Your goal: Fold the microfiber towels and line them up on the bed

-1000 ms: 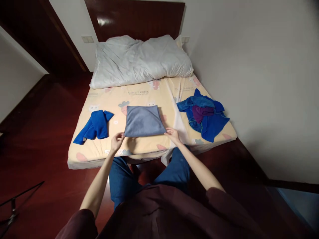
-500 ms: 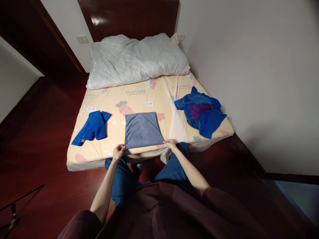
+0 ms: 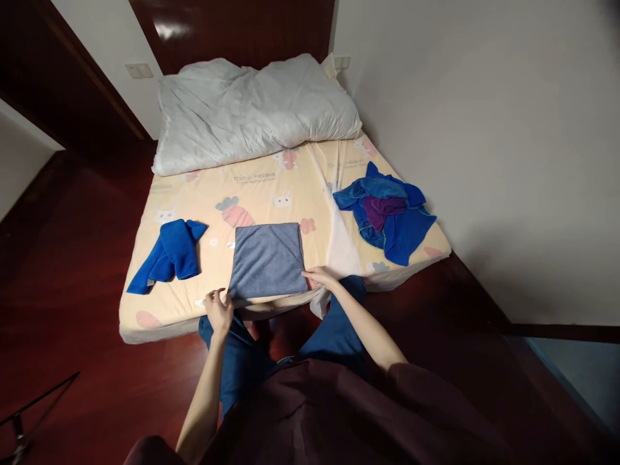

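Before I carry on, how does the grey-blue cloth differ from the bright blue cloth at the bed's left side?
Colour: the grey-blue cloth is muted; the bright blue cloth is vivid.
Shape: the grey-blue cloth lies flat and roughly square; the bright blue cloth overlaps itself unevenly.
Contact: the right hand touches the grey-blue cloth's edge; neither hand touches the bright blue cloth.
Shared: both lie on the bed.

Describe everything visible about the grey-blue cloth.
The grey-blue cloth is roughly square and looks soft, like towelling, with thin edging. It lies nearly flat, faintly creased, at the near edge of the patterned bed, between a bright blue cloth and a cloth heap. The left hand is at its near left corner, the right hand at its right edge; whether either grips is unclear.
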`<move>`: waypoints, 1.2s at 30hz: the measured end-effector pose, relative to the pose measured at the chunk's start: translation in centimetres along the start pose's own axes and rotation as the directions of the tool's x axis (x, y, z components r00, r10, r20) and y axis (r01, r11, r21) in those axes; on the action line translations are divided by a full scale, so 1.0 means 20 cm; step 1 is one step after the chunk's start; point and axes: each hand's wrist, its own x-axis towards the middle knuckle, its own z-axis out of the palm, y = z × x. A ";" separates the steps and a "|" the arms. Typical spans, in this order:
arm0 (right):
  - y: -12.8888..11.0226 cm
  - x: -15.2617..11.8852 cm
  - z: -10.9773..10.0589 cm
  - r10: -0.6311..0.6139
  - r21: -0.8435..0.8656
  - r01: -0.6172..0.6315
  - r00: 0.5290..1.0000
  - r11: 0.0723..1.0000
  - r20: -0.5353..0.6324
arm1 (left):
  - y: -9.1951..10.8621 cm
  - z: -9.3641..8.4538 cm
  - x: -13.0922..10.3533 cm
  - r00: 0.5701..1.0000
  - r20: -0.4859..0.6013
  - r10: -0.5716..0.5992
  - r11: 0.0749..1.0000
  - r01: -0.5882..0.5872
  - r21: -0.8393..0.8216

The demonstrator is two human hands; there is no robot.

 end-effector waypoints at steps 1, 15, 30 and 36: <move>-0.04 0.05 -0.02 -0.016 -0.017 0.016 1.000 1.000 -0.023 | 0.09 0.04 -0.04 0.997 0.012 0.071 0.997 -0.071 0.009; -0.44 0.91 -0.22 -0.242 -0.282 0.154 0.919 0.947 -0.312 | 0.98 0.81 -0.21 0.729 0.637 0.248 0.922 -0.380 0.075; -0.42 1.13 -0.27 -0.320 -0.413 0.090 0.785 0.906 -0.531 | 0.94 0.83 -0.19 0.700 0.659 0.275 0.936 -0.351 -0.017; -0.45 1.05 -0.22 -0.315 -0.389 0.083 0.748 0.918 -0.584 | 0.92 0.84 -0.21 0.645 0.668 0.371 0.891 -0.449 -0.062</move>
